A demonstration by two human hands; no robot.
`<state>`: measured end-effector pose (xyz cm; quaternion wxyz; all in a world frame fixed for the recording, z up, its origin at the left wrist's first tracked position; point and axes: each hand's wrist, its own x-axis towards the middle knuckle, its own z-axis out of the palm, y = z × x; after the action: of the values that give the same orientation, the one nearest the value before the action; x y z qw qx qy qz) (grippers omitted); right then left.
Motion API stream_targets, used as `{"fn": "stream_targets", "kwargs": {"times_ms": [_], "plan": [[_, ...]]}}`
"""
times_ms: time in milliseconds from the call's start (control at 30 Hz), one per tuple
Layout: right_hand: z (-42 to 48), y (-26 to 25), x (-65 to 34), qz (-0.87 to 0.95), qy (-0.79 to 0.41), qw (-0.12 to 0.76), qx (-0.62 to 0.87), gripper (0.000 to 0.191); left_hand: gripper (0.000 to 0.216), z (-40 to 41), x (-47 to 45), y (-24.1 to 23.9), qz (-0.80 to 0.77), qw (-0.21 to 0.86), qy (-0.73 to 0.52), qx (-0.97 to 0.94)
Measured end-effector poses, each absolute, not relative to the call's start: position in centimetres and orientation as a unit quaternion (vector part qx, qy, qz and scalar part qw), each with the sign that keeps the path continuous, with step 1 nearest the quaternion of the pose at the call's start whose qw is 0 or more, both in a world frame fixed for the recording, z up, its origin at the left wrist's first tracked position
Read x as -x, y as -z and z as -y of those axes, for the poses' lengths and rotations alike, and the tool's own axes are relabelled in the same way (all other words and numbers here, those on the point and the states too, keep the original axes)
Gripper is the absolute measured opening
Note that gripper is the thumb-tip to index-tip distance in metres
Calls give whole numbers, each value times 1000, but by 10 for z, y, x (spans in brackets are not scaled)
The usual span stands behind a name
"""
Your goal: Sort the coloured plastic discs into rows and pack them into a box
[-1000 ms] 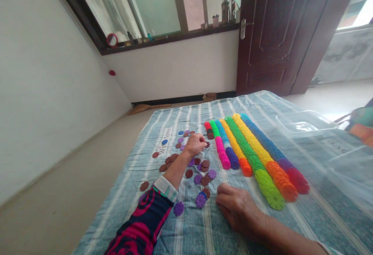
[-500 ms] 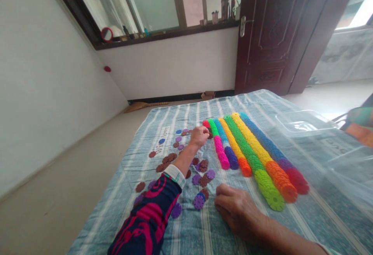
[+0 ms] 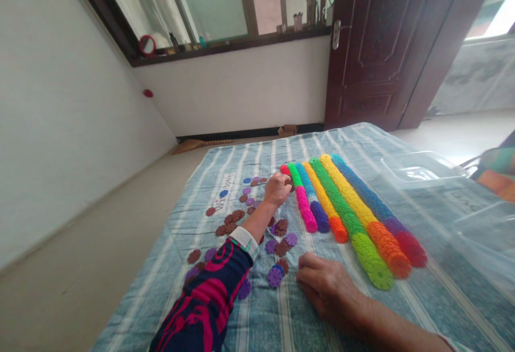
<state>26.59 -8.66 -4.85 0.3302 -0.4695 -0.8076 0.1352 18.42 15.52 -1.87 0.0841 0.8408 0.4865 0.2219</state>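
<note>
The short red-and-brown row of discs (image 3: 285,169) lies at the left end of the long coloured rows, on the striped cloth (image 3: 265,155). The left hand (image 3: 277,189) is at its nearer, brown end and covers part of it. This arm stretches forward and slightly to the right, in a dark sleeve (image 3: 209,298) with pink pattern; the wrist is almost straight, the back of the hand upward and the fingers bent. I cannot tell if the grip is closed on a disc, because the hand hides it. Just to the right lies the green-and-pink row (image 3: 301,193), then five more rows. The right hand (image 3: 328,282) is low on the cloth, near these rows, its fingers curled inward; its underside is hidden, so I cannot tell its grip. Brown, purple and blue loose discs (image 3: 235,217) are scattered around the left forearm. Farther to the right stands a clear container (image 3: 418,184), and behind is a dark door (image 3: 374,35).
</note>
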Motion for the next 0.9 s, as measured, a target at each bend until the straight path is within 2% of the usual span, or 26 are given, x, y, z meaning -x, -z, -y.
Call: {"fn": "stream_targets", "kwargs": {"times_ms": [567, 900], "plan": [[87, 48, -266, 810, -139, 320, 472, 27, 7, -149, -172, 14, -481, 87, -219, -844], [89, 46, -267, 809, -136, 321, 474, 28, 14, -108, -97, -8, -410, 174, -70, -893]]}}
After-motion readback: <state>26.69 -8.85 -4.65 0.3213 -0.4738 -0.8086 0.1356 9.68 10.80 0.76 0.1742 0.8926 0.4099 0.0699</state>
